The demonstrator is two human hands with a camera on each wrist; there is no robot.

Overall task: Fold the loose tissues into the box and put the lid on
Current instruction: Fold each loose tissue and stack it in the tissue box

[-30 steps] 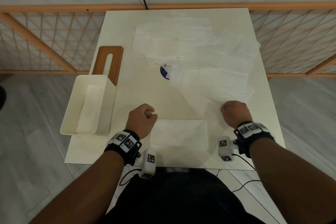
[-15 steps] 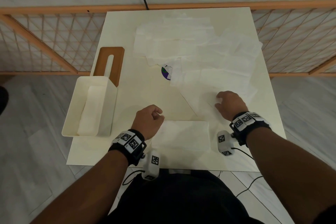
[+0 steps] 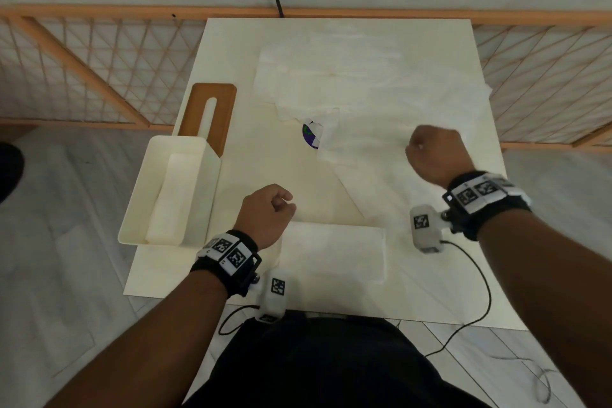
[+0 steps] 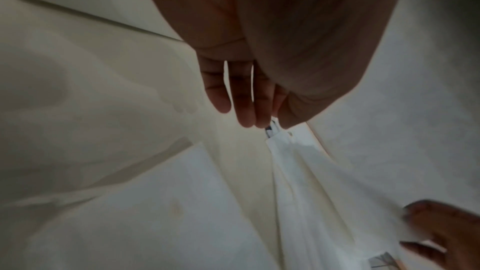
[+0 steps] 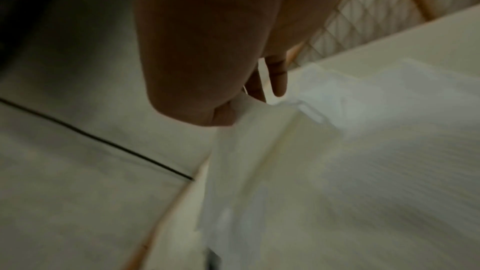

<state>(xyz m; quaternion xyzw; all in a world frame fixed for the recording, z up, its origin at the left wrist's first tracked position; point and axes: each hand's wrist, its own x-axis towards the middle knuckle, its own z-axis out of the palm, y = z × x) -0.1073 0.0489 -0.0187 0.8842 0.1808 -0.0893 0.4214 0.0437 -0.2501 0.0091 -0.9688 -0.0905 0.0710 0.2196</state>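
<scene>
Cream plastic forms the open box (image 3: 172, 189), which stands at the left edge of the table (image 3: 231, 43), with a stack of folded tissues (image 3: 175, 199) inside it. The brown lid (image 3: 212, 113) with its long slot lies flat on the table, touching the box's far end. To the right of the box, near the table's front edge, lies one folded tissue (image 3: 334, 252). The left hand (image 3: 265, 212) rests at that tissue's left end, fingers loosely curled, holding nothing. Farther right of the box, the right hand (image 3: 433, 156) pinches a corner of a loose tissue (image 3: 371, 175) between thumb and fingers. More loose tissues (image 3: 347, 76) are spread beyond it, half covering a round sticker (image 3: 311, 136).
</scene>
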